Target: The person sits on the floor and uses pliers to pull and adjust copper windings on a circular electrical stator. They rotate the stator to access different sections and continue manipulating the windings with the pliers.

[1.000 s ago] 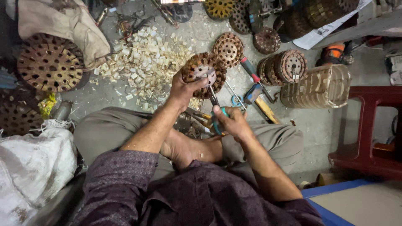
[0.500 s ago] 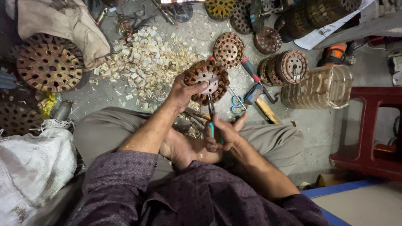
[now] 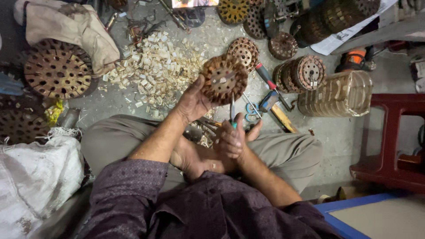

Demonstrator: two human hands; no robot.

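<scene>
1. Here, near the upper middle of the frame, the left hand (image 3: 192, 102) holds up a rusty round slotted disc (image 3: 223, 79), its grip clenched on the disc's lower left edge, thumb against the face.
2. Just below, at the centre, the right hand (image 3: 232, 139) is closed around a thin metal tool (image 3: 232, 108) with a teal handle; the blade points up toward the disc's lower rim. Whether the tip touches the disc cannot be told.
3. Containers: a clear ribbed plastic jar (image 3: 336, 94) lies on its side at the right; its contents are hard to make out. A white woven sack (image 3: 37, 177) sits at the lower left, its contents hidden. A tan cloth bag (image 3: 71, 28) lies at the upper left, draped partly over a large slotted disc (image 3: 55, 68).
4. The person sits cross-legged on a grey concrete floor (image 3: 345, 137), a bare foot tucked under the forearms.
5. A heap of pale wood-coloured chips (image 3: 157, 71) spreads over the floor left of the held disc.
6. More slotted discs lie along the top edge, and a stacked core (image 3: 301, 73) rests just left of the jar.
7. A red-handled screwdriver (image 3: 265, 77) and blue-handled scissors (image 3: 254, 113) lie on the floor between the held disc and the jar.
8. A dark red stool (image 3: 389, 132) stands at the right edge; a blue-edged board (image 3: 354, 212) fills the lower right corner.
</scene>
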